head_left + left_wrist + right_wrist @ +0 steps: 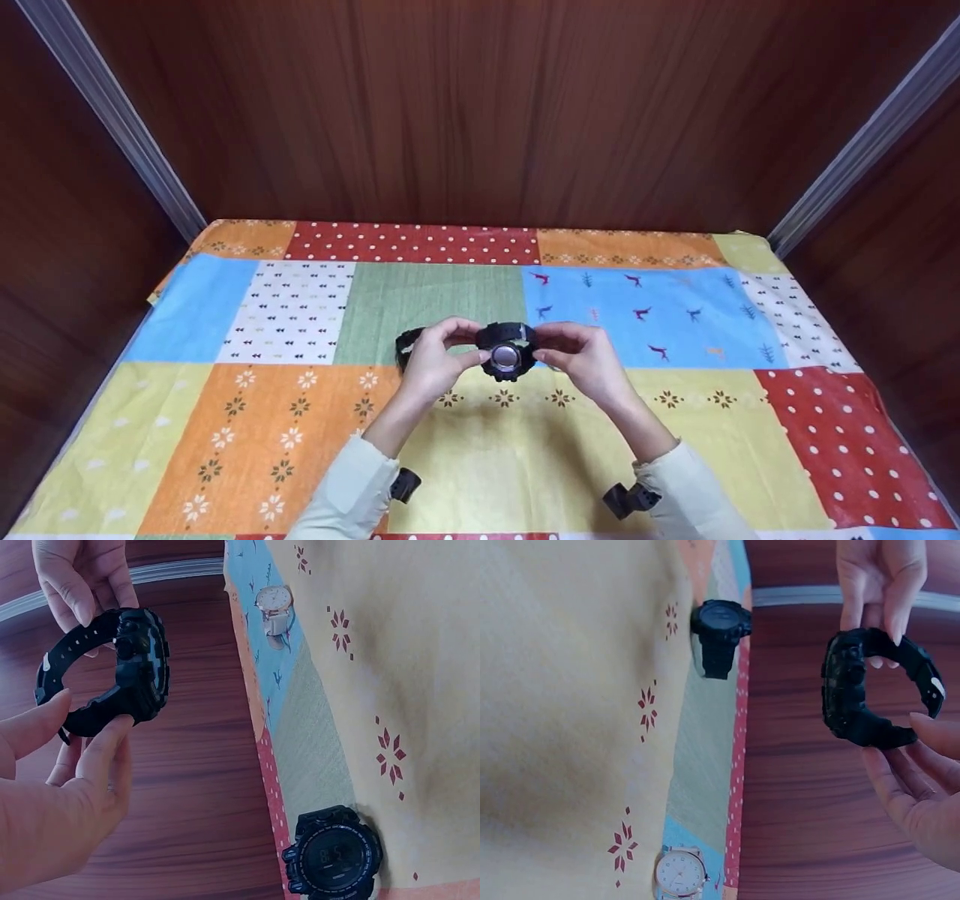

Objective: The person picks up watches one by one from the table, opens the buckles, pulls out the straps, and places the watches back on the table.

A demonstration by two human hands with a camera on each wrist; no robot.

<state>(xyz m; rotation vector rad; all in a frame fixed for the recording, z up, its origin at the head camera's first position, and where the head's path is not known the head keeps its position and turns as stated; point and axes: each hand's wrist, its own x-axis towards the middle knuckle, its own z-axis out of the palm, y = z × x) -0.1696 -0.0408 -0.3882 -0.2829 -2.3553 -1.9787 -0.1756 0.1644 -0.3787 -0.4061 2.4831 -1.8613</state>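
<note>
A black wristwatch (pixel 506 358) is raised over the cloth between both hands, its steel back facing the head camera. My left hand (pixel 436 361) pinches one side of its strap between thumb and fingers. On the opposite side, my right hand (pixel 586 360) pinches the strap likewise. Seen edge-on in the left wrist view, the held wristwatch (pixel 139 664) has its strap bent into a loop. Beyond the left hand lies a second black digital watch (pixel 334 859), partly hidden in the head view. A watch with a white dial (pixel 680 873) lies on the other side, mostly behind the right hand in the head view.
A patchwork-print cloth (pixel 292 442) covers the table. Dark wood panels (pixel 465 112) rise at the back and both sides, with metal strips (pixel 112 112) along the corners. A black strap-on device (pixel 405 486) is worn at each wrist.
</note>
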